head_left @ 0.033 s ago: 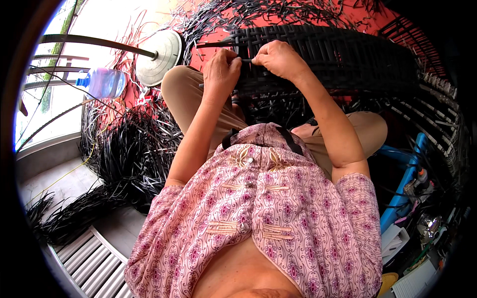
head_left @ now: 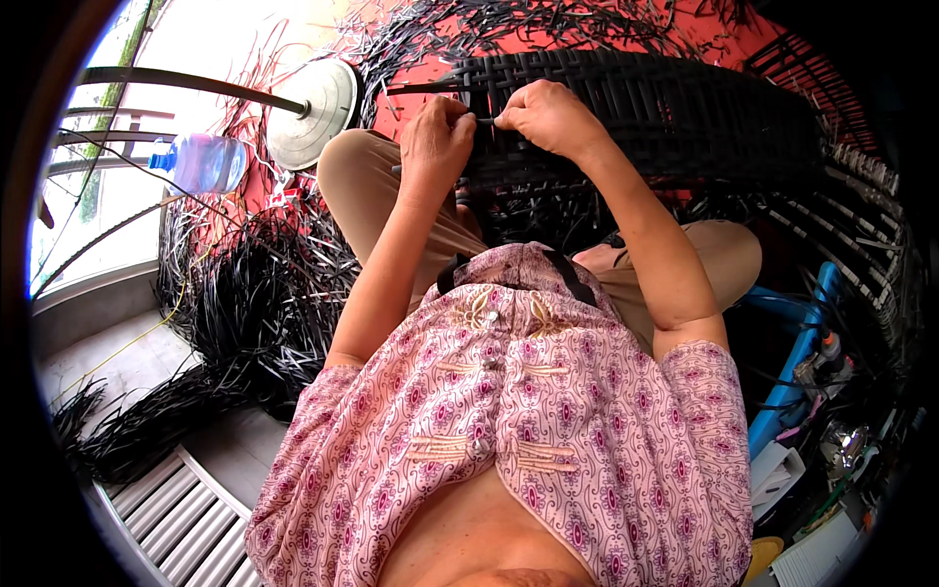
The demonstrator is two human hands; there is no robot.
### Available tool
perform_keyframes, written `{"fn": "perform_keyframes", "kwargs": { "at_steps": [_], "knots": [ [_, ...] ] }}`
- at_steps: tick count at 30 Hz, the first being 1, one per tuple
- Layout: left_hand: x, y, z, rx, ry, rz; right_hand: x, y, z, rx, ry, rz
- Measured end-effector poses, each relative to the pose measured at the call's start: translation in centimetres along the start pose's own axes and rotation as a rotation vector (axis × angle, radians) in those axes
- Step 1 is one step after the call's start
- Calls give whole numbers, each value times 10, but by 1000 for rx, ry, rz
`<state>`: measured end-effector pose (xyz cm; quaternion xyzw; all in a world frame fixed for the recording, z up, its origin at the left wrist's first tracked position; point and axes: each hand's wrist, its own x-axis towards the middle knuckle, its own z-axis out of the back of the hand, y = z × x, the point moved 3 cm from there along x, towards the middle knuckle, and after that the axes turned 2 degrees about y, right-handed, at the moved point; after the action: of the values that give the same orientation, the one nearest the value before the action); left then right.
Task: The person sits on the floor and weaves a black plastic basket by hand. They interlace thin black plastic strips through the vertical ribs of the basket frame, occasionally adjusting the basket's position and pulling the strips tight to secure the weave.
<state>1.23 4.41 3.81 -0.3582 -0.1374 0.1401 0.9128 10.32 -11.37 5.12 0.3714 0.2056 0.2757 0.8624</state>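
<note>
Two hands meet at the near edge of a black woven panel, which lies across the knees of the sitting person. The left hand is closed, its fingers curled in, and it pinches a thin black strip at the edge of the weave. The right hand is also closed into a loose fist and grips the same strip from the other side, so both thumbs nearly touch. The strip is short between them and goes into the panel. More loose ends hang from the panel below the hands.

On the floor at the person's left lies a big heap of black strips, spread out like a fan. Behind it a clear plastic water bottle lies on its side, and just beside it stands a round metal disc with a dark rod through its middle. At the right there is a blue pipe.
</note>
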Motion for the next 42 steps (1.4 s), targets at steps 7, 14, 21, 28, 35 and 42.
{"fn": "perform_keyframes", "kwargs": {
  "at_steps": [7,14,21,28,35,42],
  "knots": [
    [-4,29,-2,-228,119,110,8,24,-4,-186,58,2],
    [-1,47,4,-549,320,202,7,52,-19,-486,-38,40],
    [-1,72,25,-710,270,317,-8,55,-12,-290,-191,285],
    [-8,115,73,-687,84,341,-30,39,-31,-102,-222,384],
    [-19,116,85,-665,-24,403,-66,31,-35,-280,-478,360],
    [-21,115,94,-478,55,370,-72,26,-39,-471,-529,365]
  ]
}}
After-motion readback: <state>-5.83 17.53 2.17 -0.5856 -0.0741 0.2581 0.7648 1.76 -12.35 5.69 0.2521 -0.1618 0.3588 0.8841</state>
